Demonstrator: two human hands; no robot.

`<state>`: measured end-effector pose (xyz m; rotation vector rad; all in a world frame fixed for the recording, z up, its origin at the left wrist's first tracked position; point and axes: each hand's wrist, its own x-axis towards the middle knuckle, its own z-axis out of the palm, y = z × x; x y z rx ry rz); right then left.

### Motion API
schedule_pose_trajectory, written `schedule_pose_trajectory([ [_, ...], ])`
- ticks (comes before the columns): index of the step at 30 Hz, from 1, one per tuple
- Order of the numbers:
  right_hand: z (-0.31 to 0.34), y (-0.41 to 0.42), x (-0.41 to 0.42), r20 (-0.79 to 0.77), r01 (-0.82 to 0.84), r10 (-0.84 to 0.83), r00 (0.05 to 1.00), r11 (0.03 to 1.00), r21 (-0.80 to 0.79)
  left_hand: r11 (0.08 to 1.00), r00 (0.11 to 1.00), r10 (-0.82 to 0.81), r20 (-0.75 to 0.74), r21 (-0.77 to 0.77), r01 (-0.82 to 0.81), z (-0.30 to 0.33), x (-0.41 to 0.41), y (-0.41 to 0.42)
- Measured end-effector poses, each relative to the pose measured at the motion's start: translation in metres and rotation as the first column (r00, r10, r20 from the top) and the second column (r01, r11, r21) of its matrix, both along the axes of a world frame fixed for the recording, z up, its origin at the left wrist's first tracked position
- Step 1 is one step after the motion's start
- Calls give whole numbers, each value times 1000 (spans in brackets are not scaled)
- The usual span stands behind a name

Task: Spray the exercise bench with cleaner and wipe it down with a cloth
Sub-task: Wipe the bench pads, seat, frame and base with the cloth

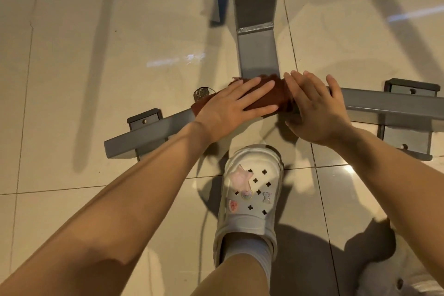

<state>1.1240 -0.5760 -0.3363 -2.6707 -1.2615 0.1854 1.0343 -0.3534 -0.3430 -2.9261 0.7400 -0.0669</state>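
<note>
A brown cloth [269, 97] lies over the middle of the grey metal base crossbar [389, 103] of the exercise bench, where the upright grey beam [258, 55] meets it. My left hand [233, 106] presses flat on the cloth with straight fingers. My right hand [314, 108] lies over the cloth's right end and the crossbar, fingers spread, thumb hanging over the bar's near side. No spray bottle is in view.
Glossy beige floor tiles [96, 79] surround the frame. Bolt-down foot plates sit at the bar's left [144, 119] and right [408, 142]. My foot in a white clog [252, 190] stands just before the bar. A small round floor drain [201, 93] lies behind my left hand.
</note>
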Motion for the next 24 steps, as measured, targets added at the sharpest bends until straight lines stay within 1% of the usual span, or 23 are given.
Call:
schedule_pose_trajectory([
  [2,0,-1,0,44,-3,1,999,999,37,999,999,47,19,5,-47,-2,-6,3],
  [3,1,-1,-1,34,-1,0,999,1000,29,995,995,92,23,-26,-92,-3,-12,6],
  [5,2,0,0,-40,10,-11,999,1000,-24,970,979,206,4,-129,-204,-5,-30,16],
  [6,2,1,0,-69,18,-22,997,999,-46,952,963,271,-3,-145,-269,-3,-43,23],
  [10,4,2,1,-106,20,-29,994,996,-84,878,883,468,-35,-92,-470,1,-116,70],
  [12,2,1,0,-89,13,-20,996,997,-80,808,810,587,-12,-46,-587,3,-157,94],
  [14,2,3,-2,-63,15,-20,998,997,-82,753,753,658,7,-29,-657,4,-185,107],
  [16,3,5,-3,-61,26,-32,998,995,-100,730,730,684,21,-28,-683,4,-191,106],
  [18,2,6,-3,-61,25,-33,998,993,-114,727,725,687,46,-48,-685,2,-183,98],
  [21,1,5,-2,-57,37,-45,997,991,-127,779,777,627,58,-68,-623,2,-151,76],
  [24,1,6,-1,-68,36,-46,997,990,-133,811,806,583,98,-12,-585,-6,-94,34],
])
